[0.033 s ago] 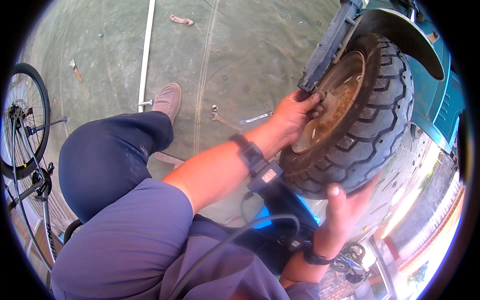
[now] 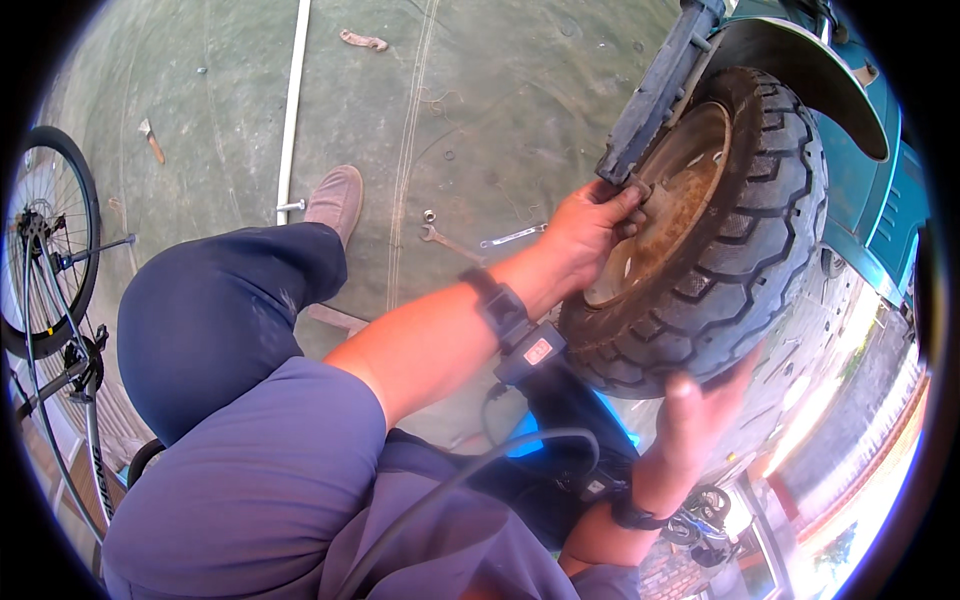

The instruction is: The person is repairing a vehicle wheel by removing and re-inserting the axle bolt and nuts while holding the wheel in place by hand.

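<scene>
A knobbly black tyre on a rusty rim, a motorcycle wheel (image 2: 735, 255), stands before me at the right. My left hand (image 2: 590, 230) reaches to its hub, just under the lower end of a grey fork leg (image 2: 655, 105). Thumb and fingers are closed there on what looks like the axle end (image 2: 643, 188), mostly covered by the fingertips. Below the tyre, my right hand (image 2: 697, 415) is open, thumb up and fingers stretched along the tyre's underside. It is slightly blurred, and I cannot tell whether it touches the rubber.
An open-ended wrench (image 2: 450, 243), a shiny spanner (image 2: 514, 236) and a nut (image 2: 429, 215) lie on the floor near my shoe (image 2: 335, 200). A white pole (image 2: 293, 110) stretches beyond. A hatchet (image 2: 152, 142) and bicycle wheel (image 2: 60, 240) are left; a mudguard (image 2: 800, 75) overhangs the tyre.
My right hand has shifted slightly to the right and down below the tyre. My left hand and the wheel look unmoved.
</scene>
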A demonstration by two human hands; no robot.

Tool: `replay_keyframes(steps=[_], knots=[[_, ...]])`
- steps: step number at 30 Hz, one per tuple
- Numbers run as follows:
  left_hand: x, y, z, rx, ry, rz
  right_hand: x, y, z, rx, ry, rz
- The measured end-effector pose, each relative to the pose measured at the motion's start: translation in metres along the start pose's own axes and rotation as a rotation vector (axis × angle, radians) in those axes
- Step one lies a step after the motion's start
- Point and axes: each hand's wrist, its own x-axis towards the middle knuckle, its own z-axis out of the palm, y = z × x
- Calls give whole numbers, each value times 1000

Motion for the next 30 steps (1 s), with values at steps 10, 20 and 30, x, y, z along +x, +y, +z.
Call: replay_keyframes(steps=[10,20,30], knots=[[-2,2,2,69,-10,-9,77,106,-142,-6,588,343],[-1,0,0,79,3,-7,93,87,-103,50,538,396],[-3,7,-1,67,-2,-14,115,60,-118,487,598,299]])
